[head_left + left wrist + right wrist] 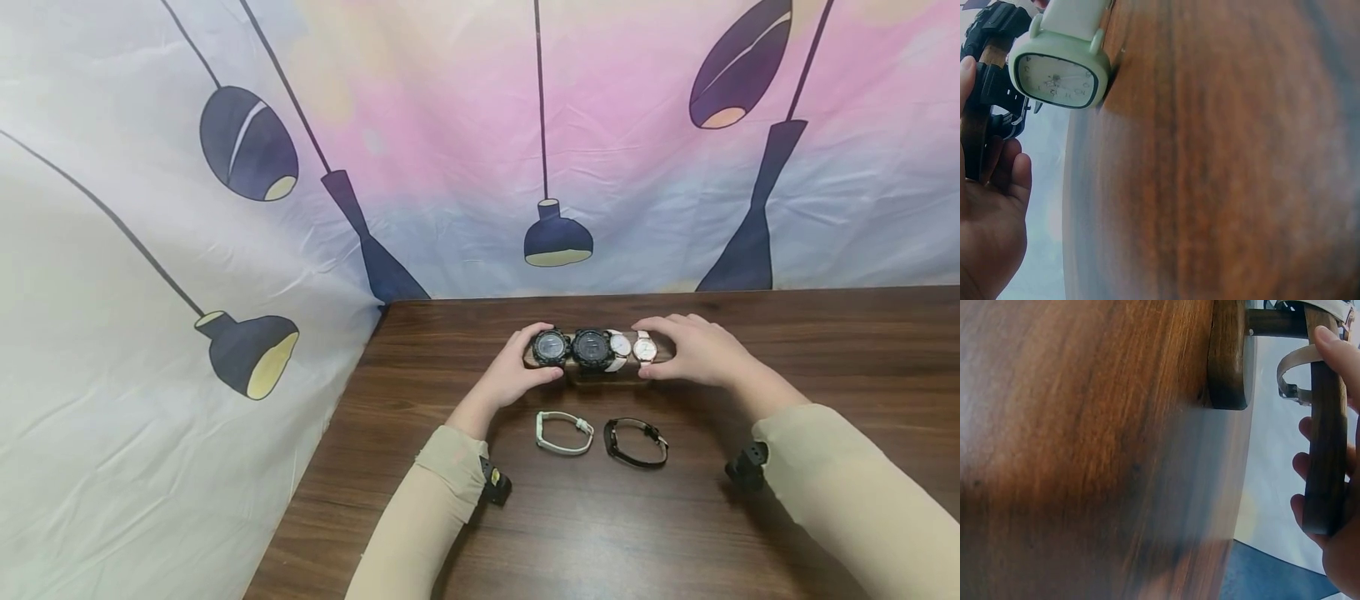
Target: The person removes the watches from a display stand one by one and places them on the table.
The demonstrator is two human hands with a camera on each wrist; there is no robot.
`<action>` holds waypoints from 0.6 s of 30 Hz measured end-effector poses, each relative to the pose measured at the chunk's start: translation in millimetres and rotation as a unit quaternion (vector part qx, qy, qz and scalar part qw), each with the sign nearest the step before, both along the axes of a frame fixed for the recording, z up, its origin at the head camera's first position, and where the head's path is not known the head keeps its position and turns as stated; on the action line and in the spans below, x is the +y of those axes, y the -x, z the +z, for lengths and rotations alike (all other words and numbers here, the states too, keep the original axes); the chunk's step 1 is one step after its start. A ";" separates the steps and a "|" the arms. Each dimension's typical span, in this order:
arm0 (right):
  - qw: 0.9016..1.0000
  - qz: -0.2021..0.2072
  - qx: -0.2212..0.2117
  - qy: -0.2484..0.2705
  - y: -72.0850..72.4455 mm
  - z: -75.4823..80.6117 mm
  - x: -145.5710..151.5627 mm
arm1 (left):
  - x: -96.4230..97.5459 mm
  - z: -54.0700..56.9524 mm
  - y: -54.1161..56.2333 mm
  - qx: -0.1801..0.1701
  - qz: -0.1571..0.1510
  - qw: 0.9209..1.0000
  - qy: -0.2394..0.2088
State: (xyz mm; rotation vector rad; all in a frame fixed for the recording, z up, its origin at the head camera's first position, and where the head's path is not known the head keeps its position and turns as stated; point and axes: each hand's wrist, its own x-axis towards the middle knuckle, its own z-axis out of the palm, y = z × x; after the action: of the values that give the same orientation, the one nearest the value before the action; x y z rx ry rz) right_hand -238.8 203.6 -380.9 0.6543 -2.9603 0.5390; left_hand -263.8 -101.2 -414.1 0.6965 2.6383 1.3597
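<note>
A dark wooden watch stand (1325,456) with a crossbar and a base stands toward the back of the table. Its bar carries two chunky black watches (592,348) on the left and two white-strapped watches (644,349) on the right. My left hand (512,371) grips the bar's left end, thumb in front. At the other end, my right hand (701,350) holds the bar between thumb and fingers. In front of the stand, a pale green watch (1057,78) and a slim black-strapped watch (611,437) lie on the table with their straps buckled into loops.
The brown wood-grain table (585,542) runs back to a cloth backdrop (465,150) printed with hanging lamps. Another cloth (135,433) borders the table's left edge. Small black cameras (497,485) are strapped at both wrists.
</note>
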 end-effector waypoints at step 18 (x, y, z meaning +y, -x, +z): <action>0.998 0.027 -0.038 0.042 -0.3 1.8 13.5 | 0.7 1.0 -1.2 0.004 0.006 1.000 0.004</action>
State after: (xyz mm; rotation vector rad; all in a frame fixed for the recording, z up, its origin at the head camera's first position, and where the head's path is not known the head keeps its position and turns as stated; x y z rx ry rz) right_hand -238.5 217.1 -379.2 0.7244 -2.9781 0.7036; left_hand -262.6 -100.5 -413.1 0.6881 2.6573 1.3503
